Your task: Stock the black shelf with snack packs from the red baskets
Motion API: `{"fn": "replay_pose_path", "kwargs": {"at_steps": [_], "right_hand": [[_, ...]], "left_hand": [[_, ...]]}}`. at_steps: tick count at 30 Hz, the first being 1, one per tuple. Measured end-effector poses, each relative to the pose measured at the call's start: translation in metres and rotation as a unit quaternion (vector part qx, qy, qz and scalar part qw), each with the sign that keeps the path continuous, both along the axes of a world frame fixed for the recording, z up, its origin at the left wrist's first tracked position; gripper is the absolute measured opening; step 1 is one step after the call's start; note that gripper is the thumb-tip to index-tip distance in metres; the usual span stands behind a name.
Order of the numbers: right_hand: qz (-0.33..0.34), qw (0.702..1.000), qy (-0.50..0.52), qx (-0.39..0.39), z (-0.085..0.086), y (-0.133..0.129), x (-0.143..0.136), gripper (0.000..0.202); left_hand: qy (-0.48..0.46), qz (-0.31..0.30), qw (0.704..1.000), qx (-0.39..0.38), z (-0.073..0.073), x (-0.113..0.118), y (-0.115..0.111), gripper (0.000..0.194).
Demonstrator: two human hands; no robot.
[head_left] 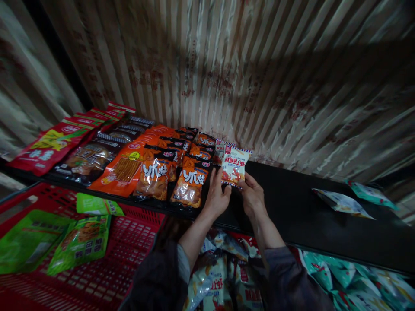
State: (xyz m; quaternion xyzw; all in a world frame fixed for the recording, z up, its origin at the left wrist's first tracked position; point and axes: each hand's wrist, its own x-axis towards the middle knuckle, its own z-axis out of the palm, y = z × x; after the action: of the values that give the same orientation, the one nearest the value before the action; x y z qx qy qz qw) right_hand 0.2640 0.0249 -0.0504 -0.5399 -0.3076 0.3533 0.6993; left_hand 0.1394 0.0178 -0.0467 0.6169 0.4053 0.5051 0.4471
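In the head view, a ribbed, wrinkled wall covering (207,65) with faint reddish print rises at the back, dim and partly in shadow. A black shelf (282,194) runs along its foot.

The white packet (234,165), with red lettering and a striped top edge, is upright at the shelf, its printed face toward the viewer. The left hand (216,195) grasps it by its left side, fingers along the edge and thumb near the bottom; the right hand (253,195) pinches its lower right corner. Dark sleeves (288,272) cover both forearms.

Just behind and left of the white packet stands a similar packet (219,149), partly hidden. To its left come rows of orange-and-black packets (189,183), then orange bags (118,170) of sticks, dark bags (90,157) and, farthest away, red bags (56,140). Well to its right, a pale packet (342,202) and a teal packet (372,194) lie on the shelf.

Below and left of the white packet is a red basket (139,233) with green packets (84,242) in it. Directly below, between the forearms, more white-and-red packets (207,280) are heaped; below and to the right are teal-and-white packets (356,276).
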Motion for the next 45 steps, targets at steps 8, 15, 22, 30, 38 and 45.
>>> {"fn": "replay_pose_path", "kwargs": {"at_steps": [8,15,22,30,38,45], "right_hand": [[-0.018,1.000,-0.007,-0.011,-0.007,0.028,-0.002,0.049],[-0.006,0.999,-0.031,-0.003,-0.016,0.037,-0.004,0.046],[-0.003,0.998,-0.054,-0.010,-0.022,0.042,-0.006,0.043],[-0.003,0.995,-0.096,-0.021,-0.029,0.051,-0.006,0.041],[-0.010,0.982,-0.185,-0.037,-0.034,0.053,0.001,0.034],[-0.022,0.967,-0.250,-0.051,-0.032,0.047,0.001,0.030]], "left_hand": [[0.098,0.018,0.995,0.021,-0.008,0.000,0.005,0.069],[0.135,0.020,0.988,0.070,-0.015,0.000,0.005,0.070],[0.164,0.009,0.985,0.054,-0.018,0.007,0.002,0.068],[0.143,0.021,0.989,0.039,-0.020,0.007,0.002,0.066],[0.133,0.016,0.991,0.031,-0.021,0.007,0.002,0.064],[0.117,0.010,0.993,0.006,-0.018,0.004,0.006,0.065]]}}
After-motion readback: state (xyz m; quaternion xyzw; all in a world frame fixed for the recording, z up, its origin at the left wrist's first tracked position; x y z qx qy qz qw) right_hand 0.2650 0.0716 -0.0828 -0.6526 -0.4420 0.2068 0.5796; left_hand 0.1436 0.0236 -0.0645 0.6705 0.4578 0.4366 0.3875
